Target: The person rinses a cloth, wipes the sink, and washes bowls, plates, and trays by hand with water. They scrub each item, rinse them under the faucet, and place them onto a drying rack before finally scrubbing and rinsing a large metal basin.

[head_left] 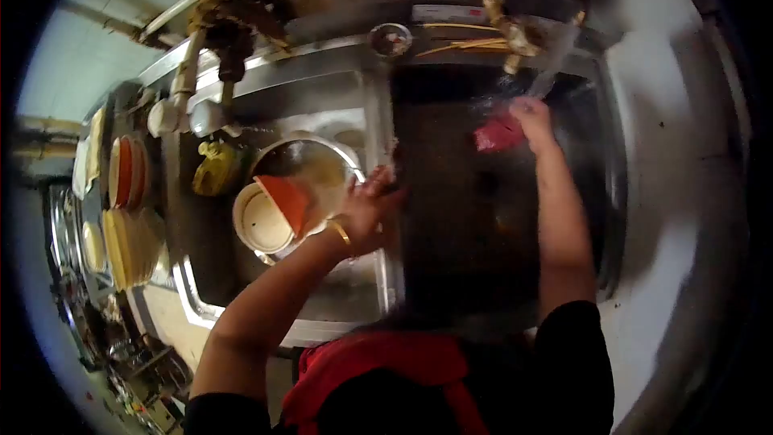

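Observation:
In the head view, my right hand (531, 122) is closed on a small red thing (498, 134), shiny with wet and blurred, perhaps a cloth or a dish. Water splashes around it below a worn tap (515, 52) over the dark right basin (475, 217). My left hand (372, 203), with a gold bangle at the wrist, hovers by the divider (393, 262) between the basins, fingers apart and somewhat smeared. Close to it, a large round metal pan (354, 167) of cloudy water stands in the left basin. It holds a cream bowl (262, 221) and an orange triangular dish (288, 203).
A yellow bundle (214, 167) lies beside the pan. Stacked orange plates (129, 173) and cream plates (133, 246) stand on the left. Along the back ledge are a small metal bowl (390, 40) and thin sticks (471, 45). A second tap (211, 117) overhangs the left basin.

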The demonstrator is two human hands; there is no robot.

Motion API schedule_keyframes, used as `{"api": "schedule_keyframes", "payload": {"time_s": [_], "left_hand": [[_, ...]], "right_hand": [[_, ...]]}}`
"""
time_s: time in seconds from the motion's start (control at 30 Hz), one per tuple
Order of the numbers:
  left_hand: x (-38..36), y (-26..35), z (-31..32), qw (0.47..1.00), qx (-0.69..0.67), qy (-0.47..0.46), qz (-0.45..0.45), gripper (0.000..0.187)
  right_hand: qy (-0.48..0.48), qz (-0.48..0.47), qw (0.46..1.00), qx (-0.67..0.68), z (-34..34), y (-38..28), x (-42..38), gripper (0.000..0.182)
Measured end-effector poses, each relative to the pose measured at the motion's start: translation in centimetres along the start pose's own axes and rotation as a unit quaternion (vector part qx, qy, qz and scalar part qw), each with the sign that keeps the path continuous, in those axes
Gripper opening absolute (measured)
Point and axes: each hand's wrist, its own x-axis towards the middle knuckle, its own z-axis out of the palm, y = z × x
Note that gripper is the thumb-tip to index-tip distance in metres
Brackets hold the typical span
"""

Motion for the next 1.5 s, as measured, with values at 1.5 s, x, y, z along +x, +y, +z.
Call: {"api": "schedule_keyframes", "payload": {"time_s": [1.5], "left_hand": [[28.8, 7.8, 6.6, 0.277, -0.927, 0.072, -0.243, 0.018]], "right_hand": [[-0.015, -0.136, 0.99, -0.034, 0.7, 2.6, -1.2, 0.038]]}}
